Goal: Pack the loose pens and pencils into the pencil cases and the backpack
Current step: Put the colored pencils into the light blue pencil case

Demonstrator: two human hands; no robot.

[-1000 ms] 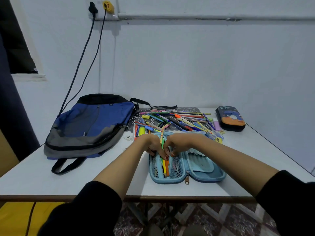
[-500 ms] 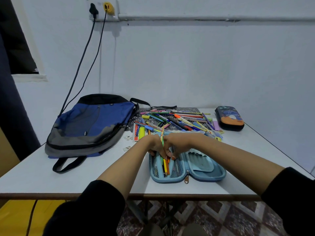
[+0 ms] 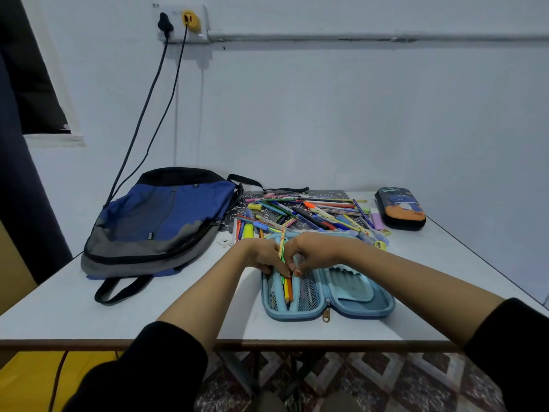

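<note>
The left hand [image 3: 260, 257] and right hand [image 3: 315, 253] both pinch thin coloured pencils [image 3: 282, 245] poking into the netted half of the open light-blue pencil case [image 3: 356, 288], where a tip catching the net could spill them out.

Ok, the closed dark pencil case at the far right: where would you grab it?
Grip the dark pencil case across its short width at mid-length, from above and the right. It lies flat and closed on the table; loose pens crowd its left side, while its right is free.
</note>
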